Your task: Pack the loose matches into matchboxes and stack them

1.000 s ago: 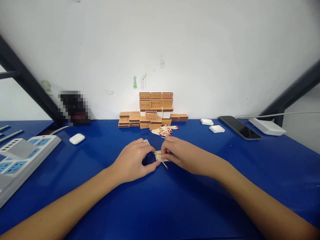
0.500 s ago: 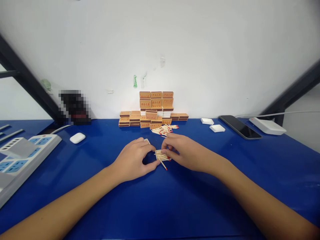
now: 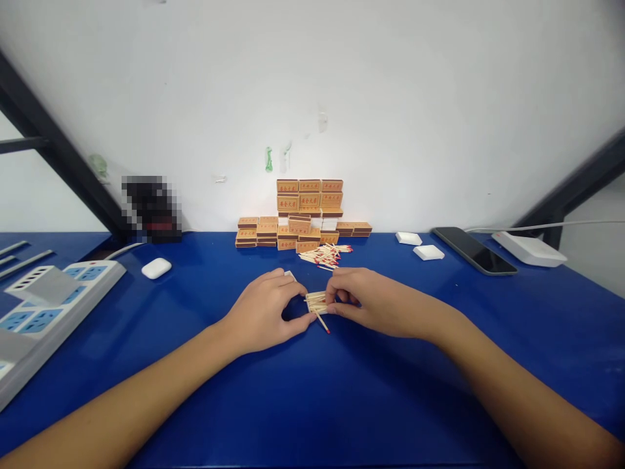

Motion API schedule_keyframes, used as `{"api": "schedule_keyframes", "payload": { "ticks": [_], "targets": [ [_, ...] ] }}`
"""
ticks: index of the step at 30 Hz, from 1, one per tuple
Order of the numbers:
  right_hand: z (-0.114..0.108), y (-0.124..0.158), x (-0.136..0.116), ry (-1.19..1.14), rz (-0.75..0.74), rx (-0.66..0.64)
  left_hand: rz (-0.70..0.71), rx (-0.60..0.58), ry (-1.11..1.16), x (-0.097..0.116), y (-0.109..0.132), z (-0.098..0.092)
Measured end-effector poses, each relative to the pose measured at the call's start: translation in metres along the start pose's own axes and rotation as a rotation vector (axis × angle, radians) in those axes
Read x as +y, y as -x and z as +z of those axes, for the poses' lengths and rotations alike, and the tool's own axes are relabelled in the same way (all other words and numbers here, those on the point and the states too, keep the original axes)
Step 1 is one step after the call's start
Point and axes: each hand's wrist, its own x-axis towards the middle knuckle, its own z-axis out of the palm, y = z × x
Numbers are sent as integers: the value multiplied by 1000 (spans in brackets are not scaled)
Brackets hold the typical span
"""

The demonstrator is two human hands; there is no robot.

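Observation:
A small open matchbox tray lies on the blue table, filled with wooden matches. One red-tipped match sticks out slantwise over its near edge. With thumb and index finger, my left hand grips the tray's left end. Behind those fingers a white tray-like piece shows in part. At the tray's right end, the fingers of my right hand are closed on the matches and cover their heads. Just beyond lies a loose heap of matches.
Stacked matchboxes stand against the wall behind the heap. On the left are a power strip and a white earbud case. Two small white pieces, a phone and a white box lie on the right.
My right hand has shifted slightly right and down, from above the matches to the tray's right end. The left hand keeps its hold. The whole view has shifted a little.

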Motion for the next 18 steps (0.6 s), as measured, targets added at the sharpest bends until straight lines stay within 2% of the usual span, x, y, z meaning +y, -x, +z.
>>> {"api": "schedule_keyframes", "payload": {
  "ticks": [8,14,18],
  "targets": [
    [1,-4,2,-47,-12,-15,1,4,0,-1,0,0],
    [5,-6,-2,-24,8,33,4,-1,-2,-2,0,0],
    [9,-8,0,-32,-35,44,14,0,4,-1,0,0]
  ]
}}
